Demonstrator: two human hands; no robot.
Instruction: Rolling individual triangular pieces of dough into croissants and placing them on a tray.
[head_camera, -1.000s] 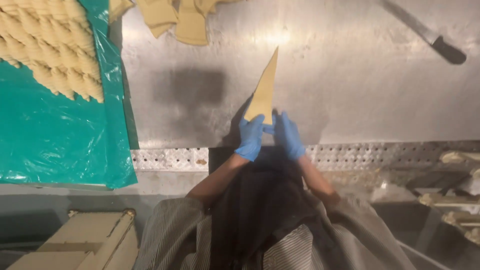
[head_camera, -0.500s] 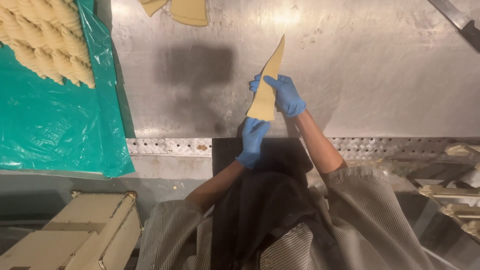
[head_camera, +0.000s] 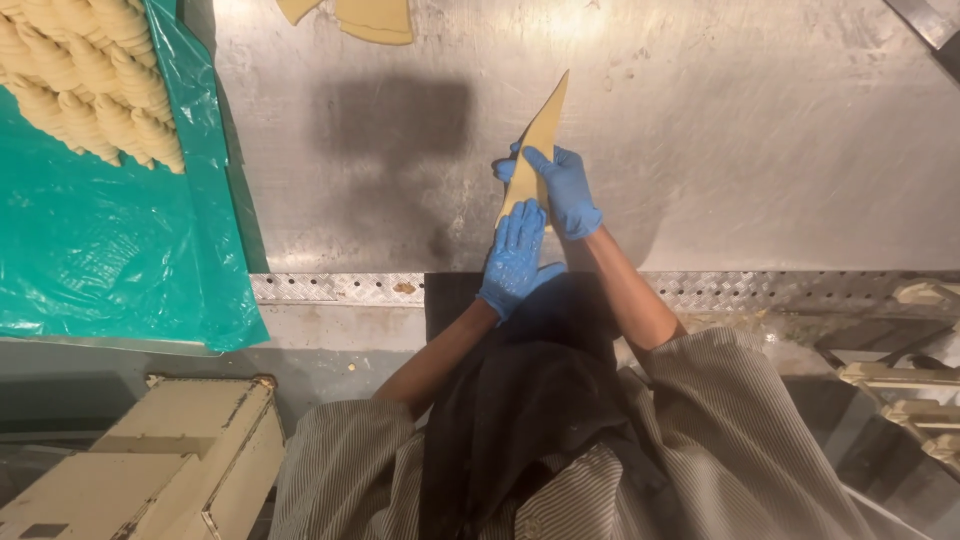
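A long, narrow triangle of pale dough (head_camera: 541, 135) lies on the steel worktable (head_camera: 740, 150), its tip pointing away from me. My left hand (head_camera: 514, 258), in a blue glove, lies flat on the wide near end of the triangle. My right hand (head_camera: 563, 190), also gloved in blue, grips the dough's right edge a little farther up, fingers curled over it. Both hands touch the same piece.
A green plastic sheet (head_camera: 110, 250) at the left carries rows of rolled dough pieces (head_camera: 85, 85). More cut dough (head_camera: 372, 18) lies at the table's far edge. A knife blade (head_camera: 925, 25) shows at the top right. A cream crate (head_camera: 150, 460) stands at the lower left.
The dough triangle and both hands have shifted away from the table's near edge. My right hand moved up along the dough, and my left hand now lies flat on its wide end.
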